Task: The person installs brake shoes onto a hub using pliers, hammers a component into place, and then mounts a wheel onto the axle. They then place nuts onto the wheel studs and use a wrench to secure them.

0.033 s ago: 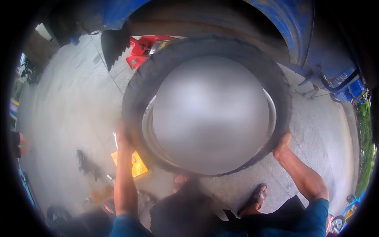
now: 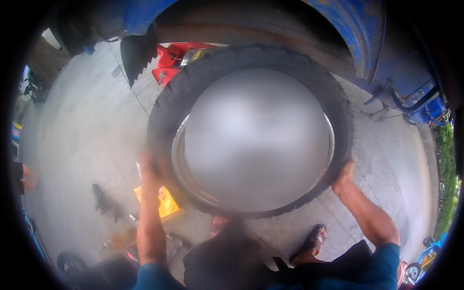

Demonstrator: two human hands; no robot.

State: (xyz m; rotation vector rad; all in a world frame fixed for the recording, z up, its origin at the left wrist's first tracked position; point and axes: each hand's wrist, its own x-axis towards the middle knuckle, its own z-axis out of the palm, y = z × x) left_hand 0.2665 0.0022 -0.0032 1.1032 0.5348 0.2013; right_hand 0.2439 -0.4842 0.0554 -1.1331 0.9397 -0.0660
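A big wheel with a black treaded tyre (image 2: 340, 121) fills the middle of the head view. Its silver rim (image 2: 179, 145) shows at the sides, while a smooth grey blur covers the centre. My left hand (image 2: 151, 168), smeared and hazy, grips the tyre's lower left side. On the lower right side, my right hand (image 2: 343, 175) holds the tyre's edge. The fingers of both hands are partly hidden by the tyre. Just beyond the tyre is the dark wheel arch of a blue vehicle (image 2: 357, 43).
A red floor jack (image 2: 166, 67) stands behind the tyre at left. By my left forearm are a yellow packet (image 2: 167, 203) and several tools on the grey floor (image 2: 82, 130). My sandalled foot (image 2: 316, 237) is below. Another person's hand (image 2: 29, 178) shows at far left.
The whole scene has shifted very slightly left in the picture. Both hands keep their places on the tyre.
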